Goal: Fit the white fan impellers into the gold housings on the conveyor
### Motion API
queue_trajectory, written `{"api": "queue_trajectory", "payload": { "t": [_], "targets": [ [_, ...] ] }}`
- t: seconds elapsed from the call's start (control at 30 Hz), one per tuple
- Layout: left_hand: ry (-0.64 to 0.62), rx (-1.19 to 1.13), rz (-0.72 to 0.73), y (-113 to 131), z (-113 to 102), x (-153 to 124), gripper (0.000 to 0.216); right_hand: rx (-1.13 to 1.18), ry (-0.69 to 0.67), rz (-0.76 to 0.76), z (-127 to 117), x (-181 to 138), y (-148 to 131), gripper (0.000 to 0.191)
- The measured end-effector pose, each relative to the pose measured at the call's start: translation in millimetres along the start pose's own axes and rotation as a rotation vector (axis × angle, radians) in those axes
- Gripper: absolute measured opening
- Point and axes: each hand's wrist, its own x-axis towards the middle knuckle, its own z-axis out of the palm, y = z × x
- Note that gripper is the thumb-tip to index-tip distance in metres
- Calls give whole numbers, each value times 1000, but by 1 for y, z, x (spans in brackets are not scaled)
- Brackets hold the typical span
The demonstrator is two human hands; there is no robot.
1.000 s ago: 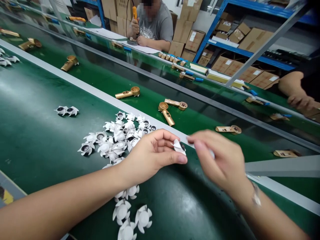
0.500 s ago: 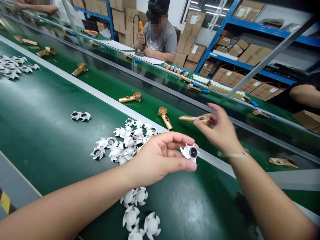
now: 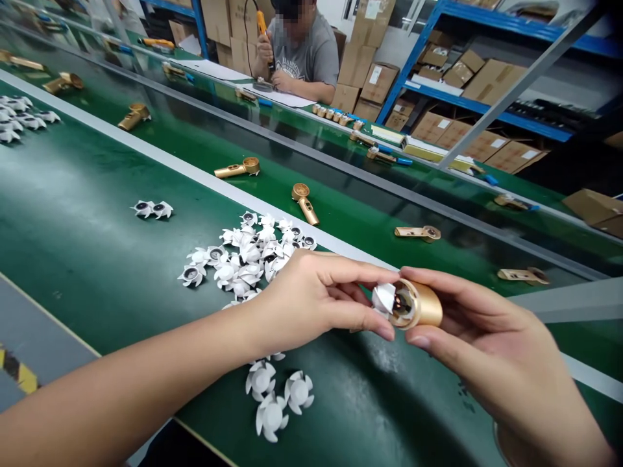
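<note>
Beside gold housing [image 3: 429, 306] held in right grip [image 3: 501, 337], white fan [image 3: 383, 298] pinched within left grip [image 3: 304, 295].

Your left forearm [image 3: 160, 373] is slanting in from the lower left, and your left hand [image 3: 304, 298] is pinching, its thumb [image 3: 360, 316] lying below the fingers [image 3: 355, 269]. Your right hand [image 3: 491, 324] is facing it, palm partly showing, thumb and fingers curving into a grip; both hands' index fingertips are nearly meeting
</note>
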Motion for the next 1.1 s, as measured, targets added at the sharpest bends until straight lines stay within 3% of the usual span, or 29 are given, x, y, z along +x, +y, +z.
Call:
{"api": "queue_trajectory", "payload": {
  "t": [0.2,0.37,0.5,0.83,0.97,1.1],
  "targets": [
    [-21,-33,-46,-2,-2,0,44,-299,-7,-170,-2,0,-5,47],
    [-73,-218,-251,-7,-5,6,45,-519,-78,-405,2,-1,-9,51],
    [-95,-266,-390,-10,-9,11,48,-611,-113,-495,2,-5,-8,61],
    [-156,-417,-499,-16,-7,9,52,-587,-170,-549,-4,-10,-7,65],
    [-116,-412,-468,-22,-2,6,53,-560,-201,-538,-2,-9,-2,66],
    [-30,-416,-457,-27,12,4,54,-491,-217,-435,6,-8,5,62]
  ]
}}
